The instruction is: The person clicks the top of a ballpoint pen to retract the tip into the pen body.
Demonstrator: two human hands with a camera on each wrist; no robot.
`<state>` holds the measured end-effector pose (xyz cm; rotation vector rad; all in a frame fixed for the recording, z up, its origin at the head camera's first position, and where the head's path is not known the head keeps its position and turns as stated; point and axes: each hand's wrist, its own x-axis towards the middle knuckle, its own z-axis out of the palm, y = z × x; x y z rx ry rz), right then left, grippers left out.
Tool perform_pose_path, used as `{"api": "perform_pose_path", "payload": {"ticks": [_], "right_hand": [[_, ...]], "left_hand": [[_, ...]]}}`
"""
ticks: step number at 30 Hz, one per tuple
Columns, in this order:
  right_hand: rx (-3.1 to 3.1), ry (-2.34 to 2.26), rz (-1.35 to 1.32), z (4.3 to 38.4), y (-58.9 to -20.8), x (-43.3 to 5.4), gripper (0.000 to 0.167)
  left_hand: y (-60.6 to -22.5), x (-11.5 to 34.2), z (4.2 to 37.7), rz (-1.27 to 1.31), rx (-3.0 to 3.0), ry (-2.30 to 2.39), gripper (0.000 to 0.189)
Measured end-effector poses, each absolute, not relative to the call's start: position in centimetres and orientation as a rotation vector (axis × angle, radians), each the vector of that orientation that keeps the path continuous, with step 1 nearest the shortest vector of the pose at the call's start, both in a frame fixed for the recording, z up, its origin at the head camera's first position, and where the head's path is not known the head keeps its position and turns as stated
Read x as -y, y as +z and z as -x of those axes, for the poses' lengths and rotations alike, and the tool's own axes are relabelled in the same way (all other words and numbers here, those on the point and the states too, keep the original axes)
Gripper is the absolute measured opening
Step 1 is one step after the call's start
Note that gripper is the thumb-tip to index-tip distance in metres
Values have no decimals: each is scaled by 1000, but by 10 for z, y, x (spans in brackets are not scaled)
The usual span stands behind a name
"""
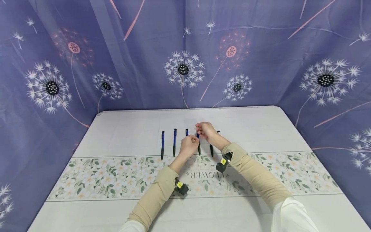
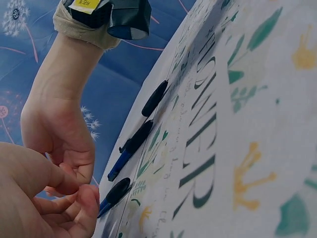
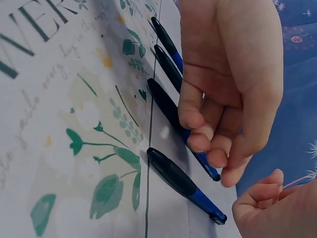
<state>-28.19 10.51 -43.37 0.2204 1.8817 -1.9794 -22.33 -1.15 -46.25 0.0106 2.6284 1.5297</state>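
Beneath the left hand lies a slim blue-barrelled pen with a black grip, partly hidden by the fingers; whether they touch it I cannot tell. That hand's fingers are loosely bent, thumb and forefinger tips close together, with nothing visible in their grasp. Between the left hand and the right hand a second blue-and-black pen rests flat, its clip end close by the right fingers. The right hand, a little farther forward than the left, also has its fingers softly curled, with no object to be seen in them. Under the right wrist runs a third such pen, its middle covered. Left of the left hand, well apart from it, lie a fourth and a fifth, roughly parallel, all five with black grips toward the person. They lie on a white-covered table. Nearer the person than both hands, a floral band printed with "FLOWER" crosses it. Around the forearms are beige sleeves, with black wrist cameras. Beyond the hands hangs a purple-blue dandelion-print fabric.
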Motion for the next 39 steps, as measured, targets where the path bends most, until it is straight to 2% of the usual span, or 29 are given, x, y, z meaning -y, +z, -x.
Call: {"api": "perform_pose_path", "payload": {"ticks": [10, 20, 26, 33, 39], "right_hand": [[-1797, -2031, -218, 281, -436, -105, 34], [-1785, -2051, -223, 284, -430, -110, 42], [-1692, -2103, -247, 287, -429, -116, 30], [-1649, -2101, -256, 290, -432, -124, 29], [-1654, -2090, -285, 291, -433, -129, 17]], "left_hand": [[-464, 12, 224, -30, -2549, 1655, 19], [-461, 8, 224, 19, -2427, 1825, 24], [-459, 4, 222, 50, -2313, 1940, 24], [-461, 3, 221, 85, -2252, 1951, 24], [-462, 1, 220, 101, -2209, 1979, 24]]}}
